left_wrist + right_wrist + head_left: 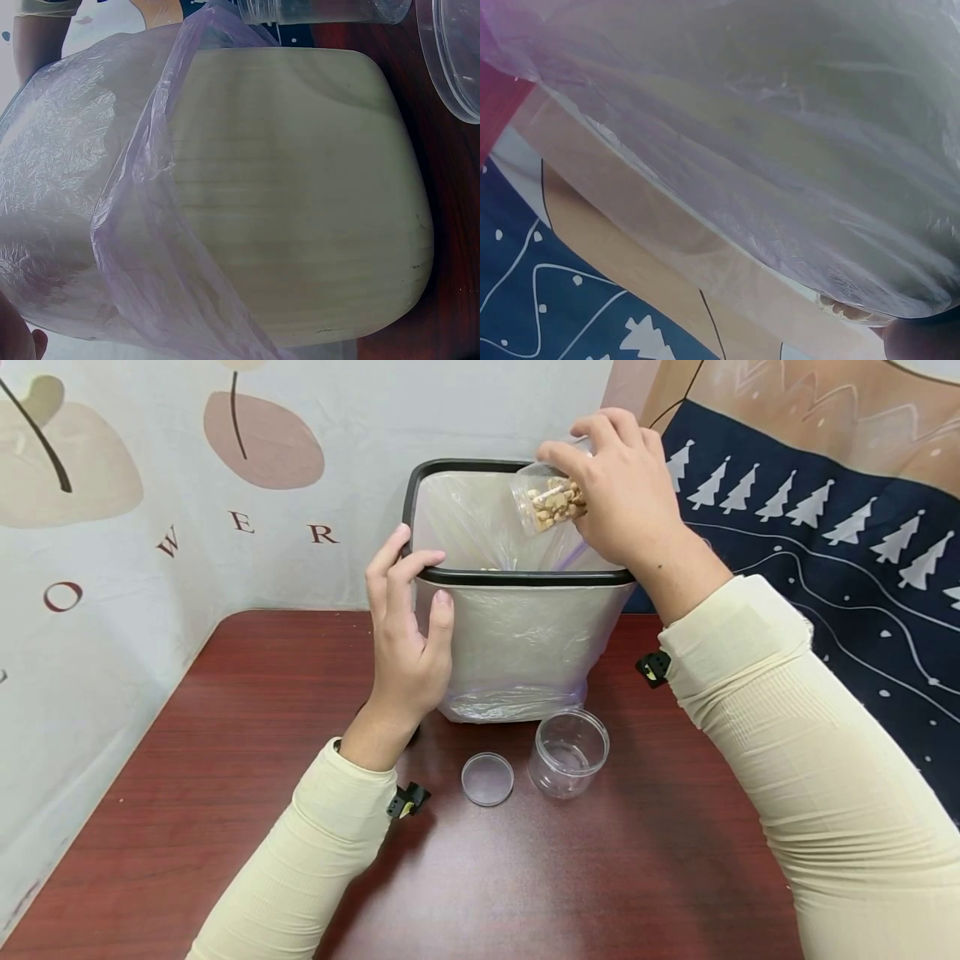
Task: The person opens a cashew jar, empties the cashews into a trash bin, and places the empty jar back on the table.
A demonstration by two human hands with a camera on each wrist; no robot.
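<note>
My right hand (626,493) grips a small clear plastic jar (528,497) of peanuts (557,503) from above. The jar lies tilted over the trash can's opening, its threaded mouth facing left. In the right wrist view, some peanuts (847,309) show beside the fingers at the lower right. The trash can (525,635) is pale with a black rim (525,578), lined with a thin translucent bag (465,518). Holding the rim's front left corner is my left hand (408,643), index finger over the edge and thumb against the front. A few pale bits show low inside the liner.
On the red-brown table (225,793), a wide clear jar (568,756) stands in front of the can. A round clear lid (487,779) lies to its left. Something dark is partly hidden behind the left wrist. Patterned cloths (300,552) hang behind and at right.
</note>
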